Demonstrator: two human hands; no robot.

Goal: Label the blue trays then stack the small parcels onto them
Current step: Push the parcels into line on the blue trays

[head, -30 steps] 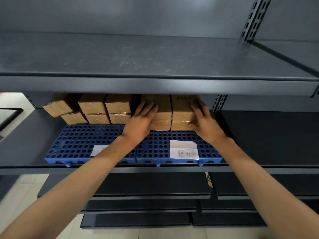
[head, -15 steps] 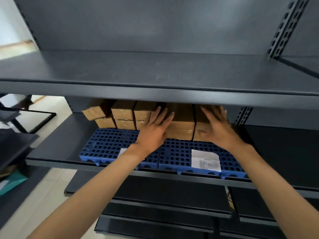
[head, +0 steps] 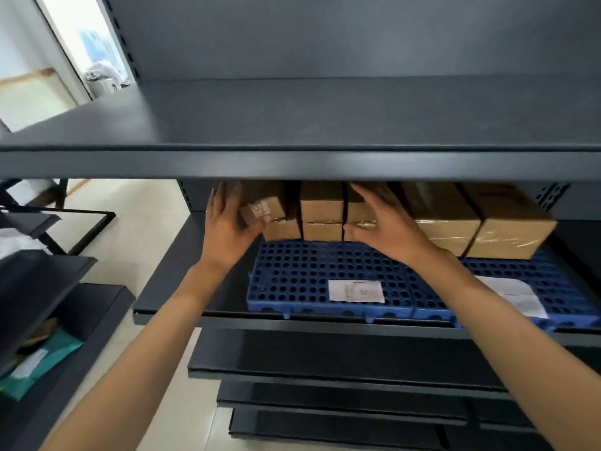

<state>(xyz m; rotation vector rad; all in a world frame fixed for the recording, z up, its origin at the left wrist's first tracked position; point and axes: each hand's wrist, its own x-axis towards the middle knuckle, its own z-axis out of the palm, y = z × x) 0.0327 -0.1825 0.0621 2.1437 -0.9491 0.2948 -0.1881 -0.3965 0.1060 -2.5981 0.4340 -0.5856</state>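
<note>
Your two bare forearms come into view with no sleeves, cuffs or gloves on them. Your left hand [head: 227, 229] carries no ring, and its wrist no watch or band. Your right hand [head: 387, 222] is just as plain, bare-wristed with short nails. No tattoo, tape or marking shows on either arm.

The left hand [head: 227, 232] holds a tilted little box [head: 261, 208] at the end of the row of boxes on the blue tray [head: 312, 275], and the right hand [head: 385, 227] touches another box [head: 357, 219].
</note>
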